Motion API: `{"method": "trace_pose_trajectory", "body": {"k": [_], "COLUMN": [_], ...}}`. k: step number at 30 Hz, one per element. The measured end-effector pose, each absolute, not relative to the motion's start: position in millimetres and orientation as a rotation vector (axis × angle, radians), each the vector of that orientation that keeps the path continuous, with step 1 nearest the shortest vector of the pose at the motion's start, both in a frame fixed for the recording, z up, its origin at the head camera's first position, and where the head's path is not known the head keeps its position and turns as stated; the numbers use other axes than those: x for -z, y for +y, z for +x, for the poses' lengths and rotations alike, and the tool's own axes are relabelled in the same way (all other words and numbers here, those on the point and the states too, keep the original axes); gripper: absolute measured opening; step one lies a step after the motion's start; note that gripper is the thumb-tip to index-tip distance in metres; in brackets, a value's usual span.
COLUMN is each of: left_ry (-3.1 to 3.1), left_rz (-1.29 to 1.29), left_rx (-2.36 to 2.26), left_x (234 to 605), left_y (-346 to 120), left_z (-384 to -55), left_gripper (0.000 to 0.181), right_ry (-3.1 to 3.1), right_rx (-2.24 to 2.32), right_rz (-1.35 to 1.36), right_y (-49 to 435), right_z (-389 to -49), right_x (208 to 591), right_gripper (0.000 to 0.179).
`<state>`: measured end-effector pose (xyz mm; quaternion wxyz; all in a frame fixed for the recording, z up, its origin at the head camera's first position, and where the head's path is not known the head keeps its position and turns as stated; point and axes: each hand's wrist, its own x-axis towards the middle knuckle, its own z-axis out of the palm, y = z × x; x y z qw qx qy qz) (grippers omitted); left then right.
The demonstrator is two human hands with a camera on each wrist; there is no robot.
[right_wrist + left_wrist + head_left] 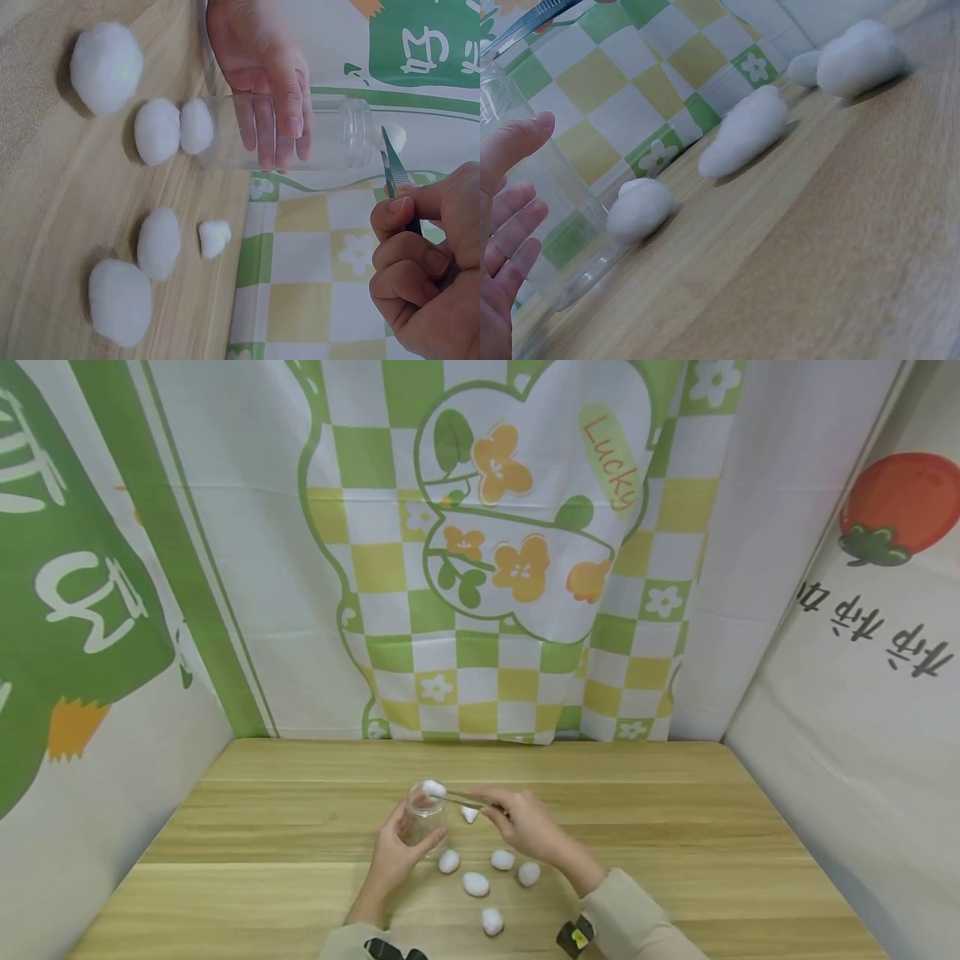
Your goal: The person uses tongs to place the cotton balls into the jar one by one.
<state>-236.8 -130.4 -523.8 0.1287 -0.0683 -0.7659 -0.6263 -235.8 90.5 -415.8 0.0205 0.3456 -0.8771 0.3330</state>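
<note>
My left hand (396,852) grips an upright clear jar (424,828) around its side, thumb in front and fingers behind. The jar's mouth is uncovered. In my right hand (525,825) is a pair of metal tweezers (467,799), pinched between thumb and fingers. A white cotton ball (432,787) sits at the tweezers' tips, right at the jar's rim; the right wrist view shows this cotton ball (397,137) just beyond the mouth. Close to the jar's base lies another cotton ball (448,861).
Several more cotton balls (476,884) are scattered on the wooden table (247,893) in front of the hands. A small pointed cotton piece (469,814) lies beneath the tweezers. Behind the table hangs a green checked curtain (480,685).
</note>
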Motion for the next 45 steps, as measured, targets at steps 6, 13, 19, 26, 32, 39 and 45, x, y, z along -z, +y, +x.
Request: {"method": "trace_pose_trajectory", "body": {"k": [6,13,19,26,32,39,45], "left_ry": [-2.241,-2.255,-2.279,-2.274,-2.243,-2.228,-2.232], "left_rz": [-0.184,-0.181,-0.172,-0.163,-0.178,-0.21,-0.199], "left_rx": [1.824,1.807,1.794,1.791,1.775,1.786,1.805], "left_x": [524,524,524,524,525,526,525], "left_y": [-131,-131,-131,-131,-131,-131,-130], "left_z": [-236,-236,-237,-237,-237,-237,-238], "left_gripper": [0.06,0.06,0.064,0.064,0.062,0.063,0.063], "right_ry": [-2.73,-2.749,-2.78,-2.783,-2.775,-2.759,-2.767], "right_rx": [-1.02,-1.043,-1.06,-1.063,-1.105,-1.134,-1.144], "right_rz": [1.07,1.063,1.056,1.058,1.063,1.054,1.037], "right_y": [87,87,88,90,93,95,97], "right_z": [-237,-236,-236,-235,-234,-233,-233], "right_x": [419,420,420,420,420,421,420], "right_gripper": [0.032,0.033,0.034,0.034,0.035,0.034,0.034]}}
